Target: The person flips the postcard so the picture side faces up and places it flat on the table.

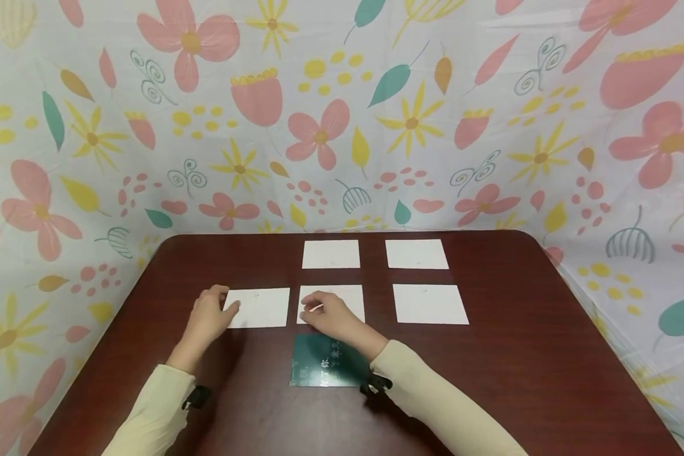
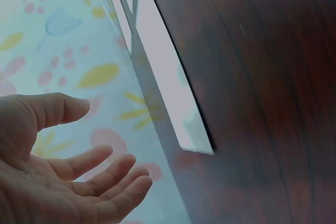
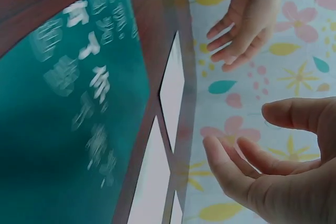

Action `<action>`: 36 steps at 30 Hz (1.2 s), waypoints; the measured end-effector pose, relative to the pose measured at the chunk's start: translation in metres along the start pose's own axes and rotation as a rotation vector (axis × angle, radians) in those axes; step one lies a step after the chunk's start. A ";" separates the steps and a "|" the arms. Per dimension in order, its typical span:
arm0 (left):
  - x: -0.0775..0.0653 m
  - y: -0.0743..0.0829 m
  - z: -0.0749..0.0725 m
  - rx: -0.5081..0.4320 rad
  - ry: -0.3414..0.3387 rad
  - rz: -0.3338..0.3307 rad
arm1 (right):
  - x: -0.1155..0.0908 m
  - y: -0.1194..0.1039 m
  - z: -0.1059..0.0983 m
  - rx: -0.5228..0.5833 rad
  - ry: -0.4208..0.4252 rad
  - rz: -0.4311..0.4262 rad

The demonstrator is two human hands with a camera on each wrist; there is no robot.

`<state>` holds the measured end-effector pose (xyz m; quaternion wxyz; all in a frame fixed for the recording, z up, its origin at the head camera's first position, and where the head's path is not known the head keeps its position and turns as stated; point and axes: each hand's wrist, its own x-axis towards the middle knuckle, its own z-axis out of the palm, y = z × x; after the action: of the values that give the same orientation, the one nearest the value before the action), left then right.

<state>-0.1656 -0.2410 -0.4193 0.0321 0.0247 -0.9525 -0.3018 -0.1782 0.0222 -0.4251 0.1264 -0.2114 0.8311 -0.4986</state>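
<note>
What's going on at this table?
Someone's left hand hovers by the leftmost white card, and the right hand hovers over the middle card of that row. Neither holds anything. Five white cards lie on the dark red table, two behind three. A green card with white writing lies nearest the head camera.

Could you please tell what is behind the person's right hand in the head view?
Behind the right hand, a white card shows, lying on the dark brown table. Whatever is on the part that the hand covers cannot be seen there.
</note>
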 end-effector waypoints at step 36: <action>0.029 -0.035 0.003 -0.194 -0.190 -0.248 | 0.050 -0.015 0.064 0.322 0.110 0.314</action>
<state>-0.1943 -0.2698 -0.4409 -0.0931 0.1102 -0.9073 -0.3950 -0.1921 -0.0575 -0.4420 0.1893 -0.0291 0.7691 -0.6097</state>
